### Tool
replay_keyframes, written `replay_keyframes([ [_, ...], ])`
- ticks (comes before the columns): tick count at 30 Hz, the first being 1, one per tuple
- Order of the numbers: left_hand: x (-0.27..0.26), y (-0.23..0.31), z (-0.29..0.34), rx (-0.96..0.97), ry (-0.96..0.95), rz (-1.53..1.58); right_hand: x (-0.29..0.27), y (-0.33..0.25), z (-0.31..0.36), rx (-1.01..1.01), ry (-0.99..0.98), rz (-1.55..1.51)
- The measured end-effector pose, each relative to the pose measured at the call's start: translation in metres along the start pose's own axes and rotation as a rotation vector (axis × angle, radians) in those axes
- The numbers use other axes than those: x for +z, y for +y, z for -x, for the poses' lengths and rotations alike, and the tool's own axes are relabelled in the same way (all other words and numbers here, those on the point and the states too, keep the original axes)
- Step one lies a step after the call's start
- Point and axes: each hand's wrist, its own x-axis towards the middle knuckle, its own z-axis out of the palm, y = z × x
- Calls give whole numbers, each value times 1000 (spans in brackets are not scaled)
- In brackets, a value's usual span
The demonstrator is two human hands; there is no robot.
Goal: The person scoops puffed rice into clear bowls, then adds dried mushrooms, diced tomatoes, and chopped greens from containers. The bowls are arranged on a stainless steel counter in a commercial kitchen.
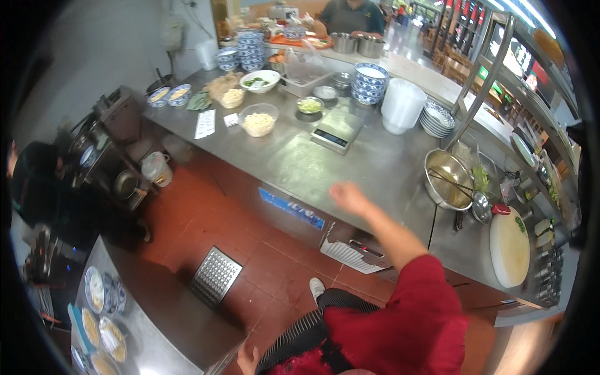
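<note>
My right hand (pixel 350 197) is over the front part of the steel counter (pixel 381 181), its fingers curled in and somewhat blurred; nothing shows in it. Nearest to it is the flat kitchen scale (pixel 337 132), farther back, with nothing on its plate. My left hand (pixel 248 361) hangs low beside my striped trousers, fingers apart, holding nothing that I can see. Left of the scale stand a clear tub of pale shredded food (pixel 259 120) and a small bowl of chopped greens (pixel 310 105). Right of it are stacked blue-patterned bowls (pixel 369 84) and white plastic tubs (pixel 402 105).
At the right are a steel bowl (pixel 449 179) with chopsticks, a ladle (pixel 481 207) and a round cutting board (pixel 510 247). Filled bowls (pixel 94 290) stand on the lower-left counter. A co-worker (pixel 50 187) is at the left, and another person (pixel 353 19) beyond the counter.
</note>
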Motion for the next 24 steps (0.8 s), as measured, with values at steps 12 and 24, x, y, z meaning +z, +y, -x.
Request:
replay_keyframes([
  [12,25,233,-278,174,-247,-30,-284,160,-228,594,559,779],
  [24,150,448,-514,520,-629,265,-377,165,-242,90,921,804],
])
